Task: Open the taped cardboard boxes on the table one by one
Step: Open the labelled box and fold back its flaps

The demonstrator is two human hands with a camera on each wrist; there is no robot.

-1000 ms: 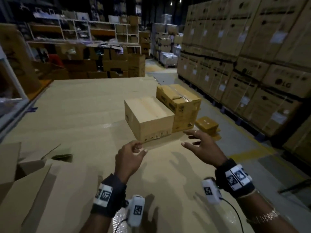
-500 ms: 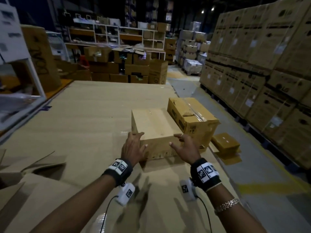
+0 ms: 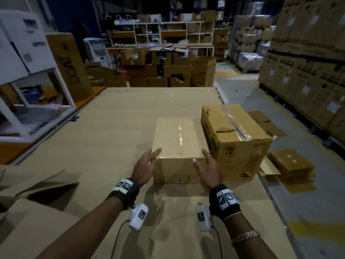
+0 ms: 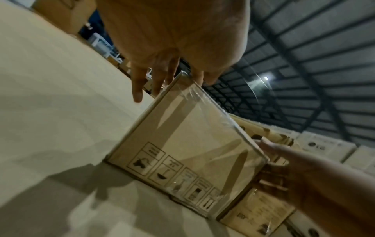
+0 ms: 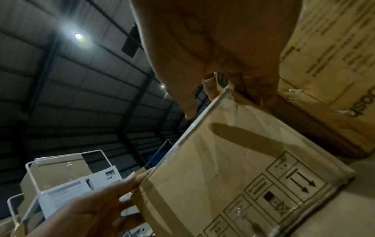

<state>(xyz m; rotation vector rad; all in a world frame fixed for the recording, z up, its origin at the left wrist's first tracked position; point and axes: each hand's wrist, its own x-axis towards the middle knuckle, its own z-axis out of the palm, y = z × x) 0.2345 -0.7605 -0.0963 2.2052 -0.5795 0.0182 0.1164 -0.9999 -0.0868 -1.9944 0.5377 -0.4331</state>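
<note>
The smaller taped box [image 3: 178,144], smooth plain cardboard sealed along its top seam with clear glossy tape, is flanked at its near left corner by the left hand [image 3: 144,168], fingers straight against the side. At its near right corner the right hand [image 3: 208,170] is laid likewise, fingers extended, nothing gripped. Touching its right side, a taller, scuffed taped box [image 3: 236,139] is seen on the cardboard-covered table [image 3: 112,131]; the contents of both are hidden.

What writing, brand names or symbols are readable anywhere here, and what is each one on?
"boat": handwritten on the tall brown carton at far left.
"LG" logo: on stacked white cartons in the left wrist view.
"osh": end of a cut-off word on the larger taped box.
Handling pictograms with arrows, captions too small to read: on the small taped box.
Labels on the white cartons: blurred, unreadable.
</note>
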